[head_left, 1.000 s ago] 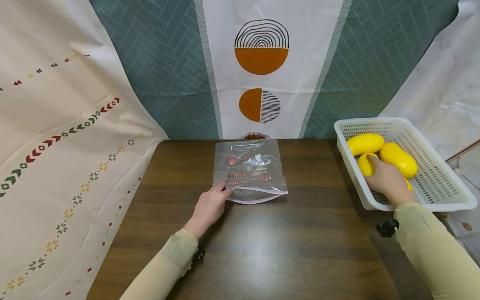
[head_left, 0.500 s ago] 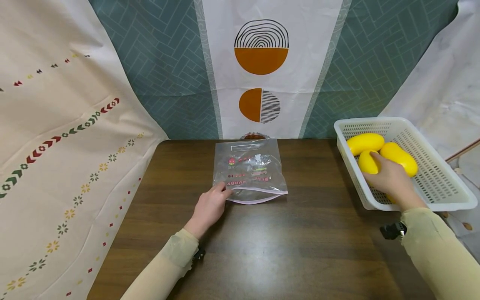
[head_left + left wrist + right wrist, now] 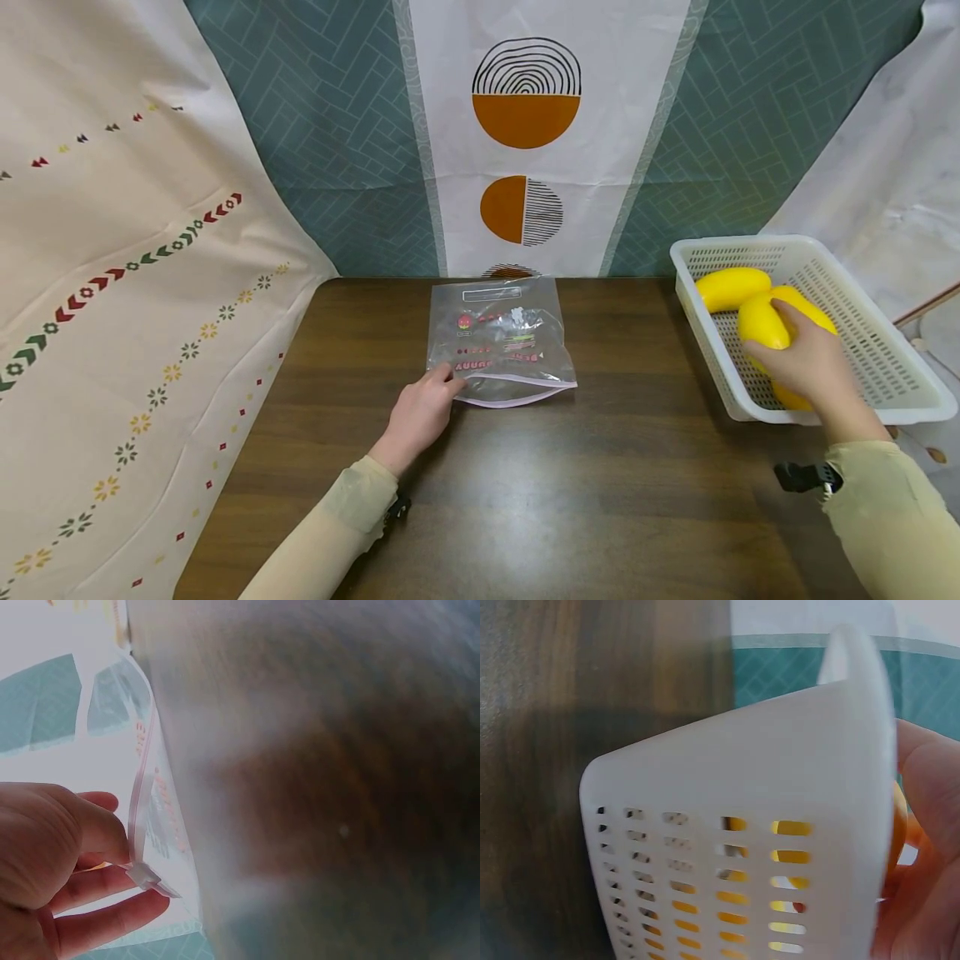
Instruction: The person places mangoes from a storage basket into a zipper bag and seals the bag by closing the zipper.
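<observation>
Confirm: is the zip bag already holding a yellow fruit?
No, the zip bag lies flat on the table with only print showing through, while the yellow fruits sit in the white basket.

Two hands (image 3: 418, 414) (image 3: 813, 367) at a wooden table (image 3: 570, 500): one clear zip bag (image 3: 501, 342) at 12 o'clock, one white basket (image 3: 862, 367) at 3 o'clock, at least three yellow fruits (image 3: 729, 287) visible inside it.

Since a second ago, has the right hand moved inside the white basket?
Yes. The right hand has lifted a yellow mango up and toward the far right side of the white basket, whose place on the table is unchanged.
</observation>
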{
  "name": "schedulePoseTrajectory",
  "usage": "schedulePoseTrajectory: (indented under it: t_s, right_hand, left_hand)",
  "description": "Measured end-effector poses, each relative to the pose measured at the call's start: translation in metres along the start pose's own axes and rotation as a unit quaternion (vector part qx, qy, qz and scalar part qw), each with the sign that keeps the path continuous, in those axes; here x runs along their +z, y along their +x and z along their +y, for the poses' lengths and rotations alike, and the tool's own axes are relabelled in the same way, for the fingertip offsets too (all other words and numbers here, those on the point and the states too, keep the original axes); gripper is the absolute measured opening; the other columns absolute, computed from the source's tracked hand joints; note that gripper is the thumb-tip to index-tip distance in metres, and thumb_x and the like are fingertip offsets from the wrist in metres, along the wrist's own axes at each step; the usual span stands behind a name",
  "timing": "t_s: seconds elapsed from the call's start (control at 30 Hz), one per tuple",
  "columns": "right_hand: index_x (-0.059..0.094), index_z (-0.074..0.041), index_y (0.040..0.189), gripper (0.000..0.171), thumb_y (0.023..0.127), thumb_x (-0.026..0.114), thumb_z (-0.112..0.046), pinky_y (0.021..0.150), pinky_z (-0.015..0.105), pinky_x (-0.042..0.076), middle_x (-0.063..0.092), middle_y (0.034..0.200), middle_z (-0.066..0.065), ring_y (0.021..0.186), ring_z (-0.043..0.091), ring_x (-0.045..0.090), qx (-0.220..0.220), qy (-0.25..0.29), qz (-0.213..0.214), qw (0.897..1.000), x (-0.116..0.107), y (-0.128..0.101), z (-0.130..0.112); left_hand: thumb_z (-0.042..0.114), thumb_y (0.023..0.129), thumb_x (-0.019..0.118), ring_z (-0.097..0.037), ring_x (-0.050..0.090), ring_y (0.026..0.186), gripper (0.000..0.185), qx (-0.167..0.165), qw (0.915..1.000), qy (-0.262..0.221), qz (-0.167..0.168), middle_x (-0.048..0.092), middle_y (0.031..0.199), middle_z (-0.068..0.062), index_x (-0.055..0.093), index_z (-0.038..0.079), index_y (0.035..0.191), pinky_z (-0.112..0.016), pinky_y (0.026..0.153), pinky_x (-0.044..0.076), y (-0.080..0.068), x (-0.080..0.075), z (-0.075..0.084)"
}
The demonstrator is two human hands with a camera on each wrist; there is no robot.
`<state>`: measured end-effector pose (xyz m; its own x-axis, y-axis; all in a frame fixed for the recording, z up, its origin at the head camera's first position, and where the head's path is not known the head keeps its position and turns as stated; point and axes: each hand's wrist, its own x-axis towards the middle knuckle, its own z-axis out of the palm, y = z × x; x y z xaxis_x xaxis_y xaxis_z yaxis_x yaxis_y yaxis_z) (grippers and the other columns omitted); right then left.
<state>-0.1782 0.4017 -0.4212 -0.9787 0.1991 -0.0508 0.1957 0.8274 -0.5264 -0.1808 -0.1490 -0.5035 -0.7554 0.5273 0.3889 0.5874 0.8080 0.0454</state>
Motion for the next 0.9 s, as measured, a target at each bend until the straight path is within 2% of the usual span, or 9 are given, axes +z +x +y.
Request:
schedulePoseTrajectory:
  t_s: [0.13,0.37,0.5,0.77,0.9]
  right_hand:
    - [0.013,-0.009,0.171,0.093,0.104,0.062,-0.05,0.098,0.074,0.034,0.032,0.159,0.043,0.129,0.062,0.035,-0.01,0.002,0.034,0.999,-0.005,-0.006,-0.003]
    - [0.017,-0.01,0.172,0.09,0.104,0.063,-0.048,0.087,0.068,0.038,0.038,0.155,0.043,0.121,0.058,0.043,-0.023,0.012,0.067,0.997,-0.007,-0.015,-0.009]
    - [0.02,-0.01,0.171,0.089,0.103,0.064,-0.046,0.086,0.067,0.037,0.04,0.154,0.043,0.12,0.059,0.043,-0.036,0.01,0.076,0.996,-0.007,-0.019,-0.014]
    - [0.025,-0.009,0.17,0.087,0.102,0.064,-0.047,0.082,0.06,0.035,0.045,0.149,0.043,0.115,0.058,0.046,-0.05,-0.004,0.081,0.995,-0.005,-0.026,-0.024]
    - [0.026,-0.01,0.17,0.086,0.102,0.065,-0.045,0.085,0.062,0.035,0.044,0.152,0.041,0.119,0.058,0.045,-0.058,0.006,0.081,0.995,-0.004,-0.029,-0.031]
  left_hand:
    - [-0.007,0.096,0.069,-0.02,0.052,0.063,0.021,0.0,1.0,0.0,0.0,0.058,0.088,-0.008,0.079,0.01,0.103,-0.032,0.047,0.044,0.001,0.0,0.001]
    - [-0.01,0.094,0.067,-0.021,0.054,0.063,0.024,0.003,1.0,0.005,0.0,0.057,0.088,-0.007,0.078,0.011,0.101,-0.034,0.046,0.045,0.001,0.0,0.002]
    - [-0.013,0.091,0.066,-0.023,0.057,0.065,0.027,0.004,1.0,0.005,0.003,0.057,0.088,-0.007,0.076,0.011,0.097,-0.038,0.046,0.048,0.001,0.001,0.002]
    - [-0.012,0.092,0.065,-0.023,0.057,0.064,0.026,0.004,1.0,0.0,0.003,0.057,0.088,-0.007,0.077,0.01,0.099,-0.039,0.047,0.049,0.001,0.0,0.002]
    - [-0.011,0.093,0.066,-0.022,0.057,0.064,0.026,0.005,1.0,0.002,0.003,0.058,0.088,-0.007,0.078,0.01,0.1,-0.037,0.046,0.047,0.002,-0.001,0.001]
